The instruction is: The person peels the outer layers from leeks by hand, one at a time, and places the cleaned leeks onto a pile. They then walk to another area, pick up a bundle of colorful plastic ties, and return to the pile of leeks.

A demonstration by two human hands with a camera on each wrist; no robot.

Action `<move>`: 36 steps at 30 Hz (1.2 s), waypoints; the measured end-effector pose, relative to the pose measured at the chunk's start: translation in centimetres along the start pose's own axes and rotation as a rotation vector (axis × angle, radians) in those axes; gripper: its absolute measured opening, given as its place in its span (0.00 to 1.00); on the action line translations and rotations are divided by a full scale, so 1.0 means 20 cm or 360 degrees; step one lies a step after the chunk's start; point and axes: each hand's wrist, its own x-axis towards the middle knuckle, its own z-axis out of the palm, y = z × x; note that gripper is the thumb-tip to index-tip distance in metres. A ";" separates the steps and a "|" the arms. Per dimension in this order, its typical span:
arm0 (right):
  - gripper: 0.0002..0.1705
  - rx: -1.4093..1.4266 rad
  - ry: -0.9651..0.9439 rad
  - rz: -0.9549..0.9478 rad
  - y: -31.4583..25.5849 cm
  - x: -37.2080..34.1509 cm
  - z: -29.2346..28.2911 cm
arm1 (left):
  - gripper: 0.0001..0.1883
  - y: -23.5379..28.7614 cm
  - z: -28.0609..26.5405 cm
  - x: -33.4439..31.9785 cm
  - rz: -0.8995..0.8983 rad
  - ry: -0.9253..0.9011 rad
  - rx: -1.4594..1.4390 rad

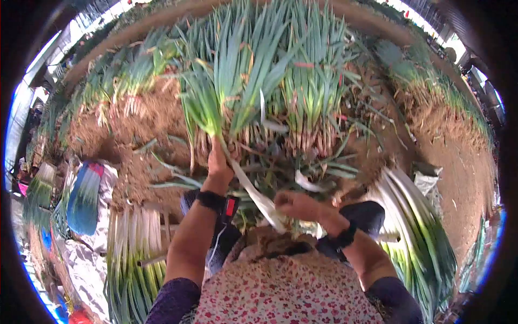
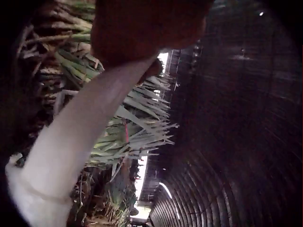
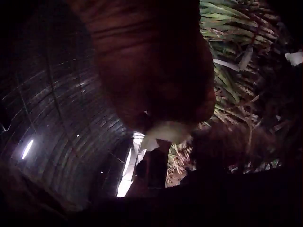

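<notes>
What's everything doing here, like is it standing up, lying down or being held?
Left hand: gripping the long onion.
Long onion: held, tilted, green leaves up, white end down.
Right hand: fingers curled, pale piece at them.
Bunches behind: upright, leaves up.
Left pile: lying down.
Right pile: lying down.
Loose leaves: scattered on the ground.

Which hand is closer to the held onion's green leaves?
The left hand: it grips the stalk just below the green leaves. The right hand is farther, down by the white end.
</notes>
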 end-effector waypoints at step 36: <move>0.31 0.0640 0.0425 -0.0401 0.06 0.20 0.06 | 0.20 0.42 0.00 0.18 0.1832 -0.0004 0.1673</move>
